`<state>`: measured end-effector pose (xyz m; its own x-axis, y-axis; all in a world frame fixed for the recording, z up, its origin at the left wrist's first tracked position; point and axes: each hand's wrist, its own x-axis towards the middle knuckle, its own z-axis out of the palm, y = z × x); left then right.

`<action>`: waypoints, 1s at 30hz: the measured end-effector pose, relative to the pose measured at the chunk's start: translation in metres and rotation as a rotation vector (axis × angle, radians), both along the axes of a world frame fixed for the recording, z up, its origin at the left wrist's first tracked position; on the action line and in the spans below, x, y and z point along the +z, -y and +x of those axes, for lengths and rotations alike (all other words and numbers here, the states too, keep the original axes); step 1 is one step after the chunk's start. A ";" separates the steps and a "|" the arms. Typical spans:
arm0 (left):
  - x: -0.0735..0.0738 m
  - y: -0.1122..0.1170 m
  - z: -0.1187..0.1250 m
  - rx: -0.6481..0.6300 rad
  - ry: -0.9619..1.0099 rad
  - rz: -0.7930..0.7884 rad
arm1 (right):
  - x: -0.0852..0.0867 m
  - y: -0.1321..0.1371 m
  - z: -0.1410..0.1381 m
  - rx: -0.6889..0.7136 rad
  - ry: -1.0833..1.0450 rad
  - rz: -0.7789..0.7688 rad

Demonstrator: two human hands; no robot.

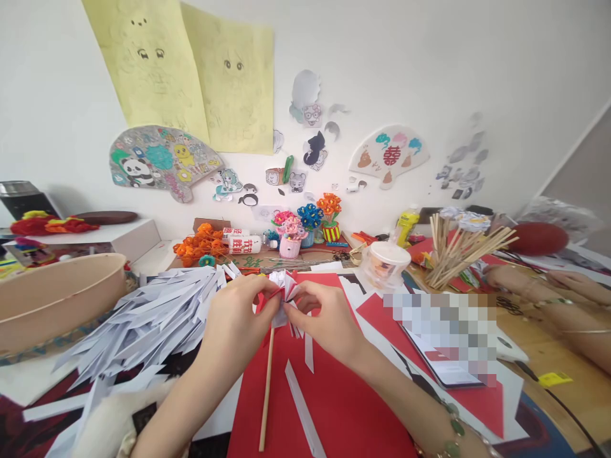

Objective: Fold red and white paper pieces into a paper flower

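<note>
A white folded-paper flower (281, 278) is pinched between both of my hands above a red sheet (329, 394). My left hand (242, 308) closes its thumb and fingers on the flower's left side, where a bit of red shows. From the right, my right hand (329, 318) grips the flower's paper folds. A thin wooden stick (266, 394) slants down from beneath the flower; its upper end is hidden. Below my right hand, two white paper strips (303, 410) lie on the red sheet.
Left of my arms lies a large pile of white paper strips (157, 312) beside a tan basin (57, 292). To the right are a phone (443, 375), a lidded tub (387, 261) and a bundle of sticks (458, 254). Another person's hands (515, 283) rest at the far right.
</note>
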<state>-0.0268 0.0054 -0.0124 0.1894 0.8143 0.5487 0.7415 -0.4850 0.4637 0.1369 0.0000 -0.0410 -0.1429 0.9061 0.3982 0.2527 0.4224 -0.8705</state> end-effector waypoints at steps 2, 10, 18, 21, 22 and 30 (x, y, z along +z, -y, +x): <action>0.000 -0.001 -0.001 -0.021 0.000 -0.001 | 0.000 -0.001 0.001 0.009 -0.005 -0.016; -0.002 -0.001 0.000 0.005 -0.011 -0.023 | 0.001 0.000 0.000 0.016 0.047 -0.014; -0.001 0.001 0.000 -0.023 -0.010 -0.054 | 0.001 0.000 0.001 -0.019 0.048 -0.016; -0.001 0.002 0.000 -0.010 -0.013 -0.011 | 0.001 0.000 0.001 0.014 0.006 -0.032; -0.001 0.003 0.001 -0.002 -0.005 -0.004 | 0.001 0.000 0.002 0.025 -0.014 -0.039; 0.007 0.005 0.003 0.003 0.091 -0.109 | 0.003 0.000 0.005 0.084 -0.025 -0.037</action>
